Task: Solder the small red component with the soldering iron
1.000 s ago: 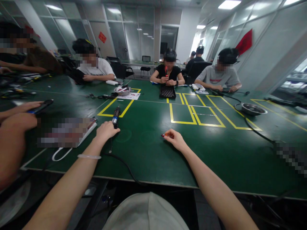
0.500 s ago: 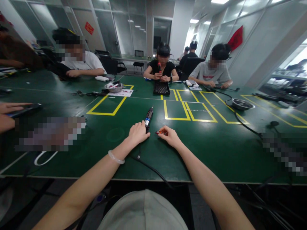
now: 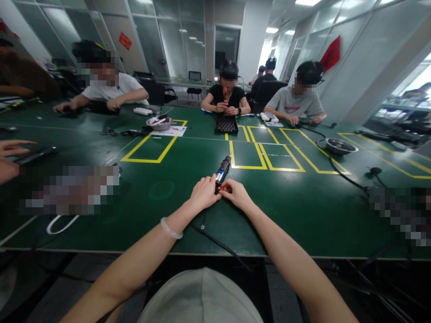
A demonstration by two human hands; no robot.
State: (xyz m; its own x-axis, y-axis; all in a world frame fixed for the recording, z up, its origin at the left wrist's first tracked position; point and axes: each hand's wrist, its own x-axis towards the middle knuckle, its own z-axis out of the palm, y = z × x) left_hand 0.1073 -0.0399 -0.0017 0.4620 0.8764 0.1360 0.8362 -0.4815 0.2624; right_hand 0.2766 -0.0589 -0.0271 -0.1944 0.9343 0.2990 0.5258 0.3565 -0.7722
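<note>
My left hand (image 3: 204, 193) is closed around the rear of a dark electric screwdriver (image 3: 222, 169) with a blue and silver label. Its thin tip points away and to the right, low over the green table. Against the screwdriver's rear end, my right hand (image 3: 238, 194) pinches a small red-orange piece (image 3: 225, 189). The fingers cover most of that piece, so its kind is unclear. A black cable (image 3: 218, 242) runs from below my left hand towards the table's near edge.
Yellow tape outlines (image 3: 249, 167) mark the green table (image 3: 161, 229). A metal bowl (image 3: 340, 146) stands at right; another bowl (image 3: 159, 122) sits on paper further back. Across the table, a person works over a black tray (image 3: 226, 125). Another person's hand (image 3: 11, 150) reaches in at left.
My left hand has moved right with the electric screwdriver, which now tilts more to the right. The red-orange piece in my right hand has come up against the screwdriver's rear.
</note>
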